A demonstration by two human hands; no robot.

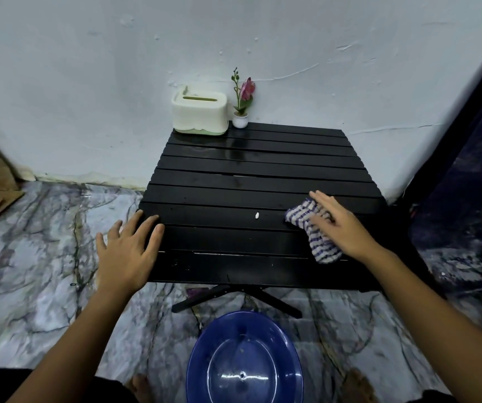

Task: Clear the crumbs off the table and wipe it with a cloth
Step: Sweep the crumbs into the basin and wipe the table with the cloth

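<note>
- Black slatted table (234, 196) stands against the wall, with one pale crumb (257, 215) lying on a near slat, just beside the striped cloth (312, 228).
- Right hand (340, 225) presses flat on the cloth with fingers spread, pinning rather than gripping it.
- Left hand (129, 251) rests open and empty on the table's left edge, steadying it.
- Blue basin (244, 359) sits on the floor below the near edge.
- Risk, as I judge it: a sideways sweep could push the crumb into a gap between slats or off beside the basin.
- A far stroke might knock the tissue box (199, 113) or the small flower pot (240, 119).
</note>
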